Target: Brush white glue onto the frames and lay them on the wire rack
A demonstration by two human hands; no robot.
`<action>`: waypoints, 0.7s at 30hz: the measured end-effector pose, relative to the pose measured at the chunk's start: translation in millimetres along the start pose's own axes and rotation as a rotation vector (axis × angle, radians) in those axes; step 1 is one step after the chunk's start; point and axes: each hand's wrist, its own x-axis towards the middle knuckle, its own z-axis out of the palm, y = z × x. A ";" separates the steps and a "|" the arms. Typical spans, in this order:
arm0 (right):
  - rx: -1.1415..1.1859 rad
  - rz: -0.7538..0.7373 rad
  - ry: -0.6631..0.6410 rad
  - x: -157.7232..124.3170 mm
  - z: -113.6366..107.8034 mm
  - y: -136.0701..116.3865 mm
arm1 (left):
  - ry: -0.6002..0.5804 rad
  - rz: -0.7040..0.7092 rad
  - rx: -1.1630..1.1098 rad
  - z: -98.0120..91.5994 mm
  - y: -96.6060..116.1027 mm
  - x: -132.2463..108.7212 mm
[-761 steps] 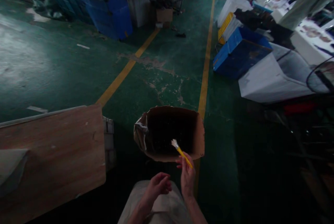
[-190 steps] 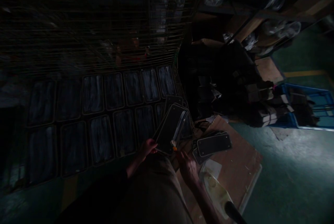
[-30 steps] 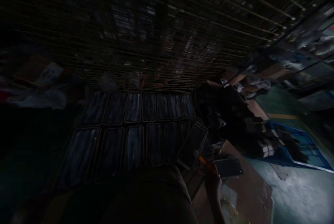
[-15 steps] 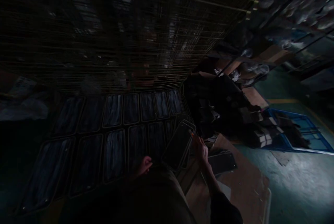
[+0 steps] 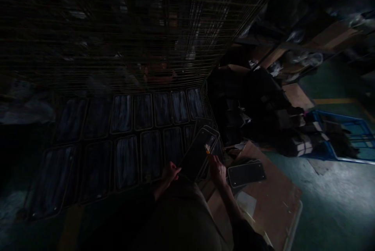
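A small brush (image 5: 207, 148) with pale bristles and an orange band is in my right hand (image 5: 217, 171), its fingers closed round the handle. Its bristles are over the upper right part of a dark rectangular panel (image 5: 195, 155) with rounded corners and a light rim. A faint pale streak shows near that panel's top edge. My left hand (image 5: 170, 171) has curled fingers, and its thumb meets the panel's near left corner. Beneath this tilted panel lie other similar panels. Two rows of dark panels with whitish streaks (image 5: 126, 161) spread out to the left.
A wire rack (image 5: 152, 54) rises behind the rows. On the right, another stack of panels (image 5: 247, 173) rests on a brown board (image 5: 277, 196). Dark piled material (image 5: 249, 98) and a blue crate (image 5: 348, 136) stand farther right. The scene is very dim.
My left hand has moved right to the panel's corner, where it was apart before. My right hand has brought the brush leftward over the panel's face. The camera view has shifted slightly.
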 end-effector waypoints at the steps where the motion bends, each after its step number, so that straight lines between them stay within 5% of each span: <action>1: 0.014 -0.008 -0.003 -9.2 3.0 -2.0 | 0.035 0.000 0.007 -0.4 -0.3 -0.4; 5: 0.093 0.011 0.060 -24.0 0.8 -7.6 | 0.047 0.005 -0.034 -2.3 -3.4 -0.3; 21: 0.006 0.027 0.099 26.0 -30.5 -1.6 | -0.184 -0.018 -0.275 -2.0 2.5 -8.1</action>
